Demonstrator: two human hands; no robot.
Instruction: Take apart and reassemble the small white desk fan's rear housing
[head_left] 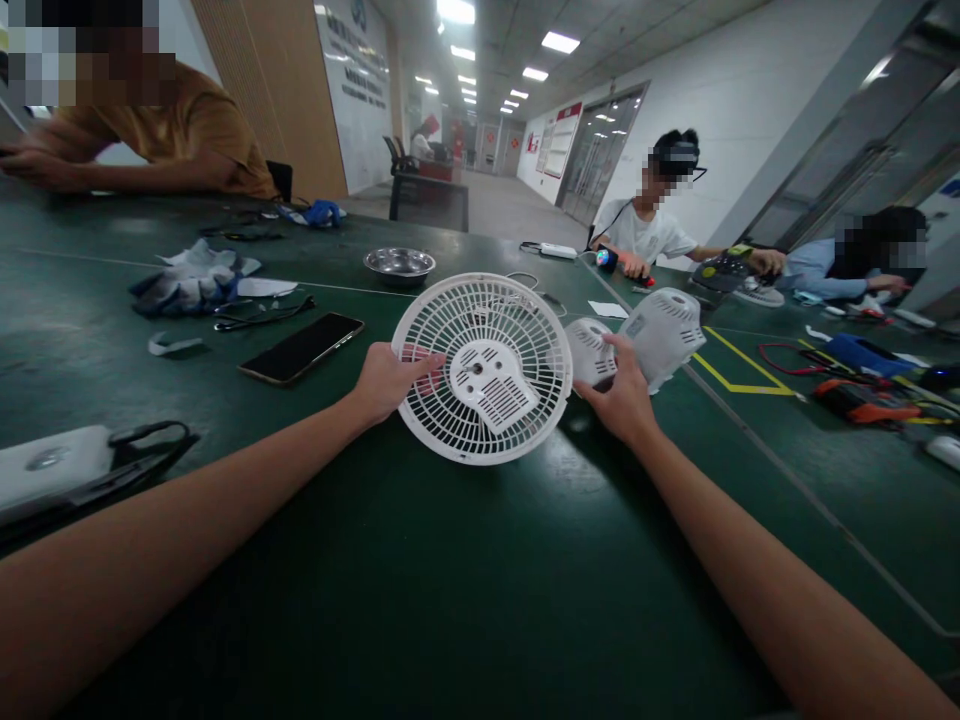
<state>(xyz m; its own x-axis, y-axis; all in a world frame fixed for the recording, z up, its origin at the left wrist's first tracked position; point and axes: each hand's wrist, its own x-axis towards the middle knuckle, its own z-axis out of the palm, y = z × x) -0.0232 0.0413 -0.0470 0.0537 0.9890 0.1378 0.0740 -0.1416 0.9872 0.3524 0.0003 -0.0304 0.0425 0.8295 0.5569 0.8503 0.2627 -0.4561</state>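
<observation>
A round white plastic fan grille (504, 392), with radiating ribs and a slotted hub, is held up over the green table in front of me. My left hand (386, 383) grips its left rim, the thumb lying over the ribs. Just right of the grille, my right hand (624, 390) is closed on a white vented fan housing (591, 345), thumb on top and fingers below. A larger white vented piece (661, 338) sits directly behind that hand; whether the two are joined I cannot tell. A thin pale cable (525, 280) shows behind the grille's upper edge.
Left of the grille lie a black phone (304, 348), work gloves (195, 278) and a white power strip (60, 460). A metal bowl (399, 265) stands behind. Rightward are yellow tape (742, 388) and an orange-black tool (862, 402). Several people sit around the table.
</observation>
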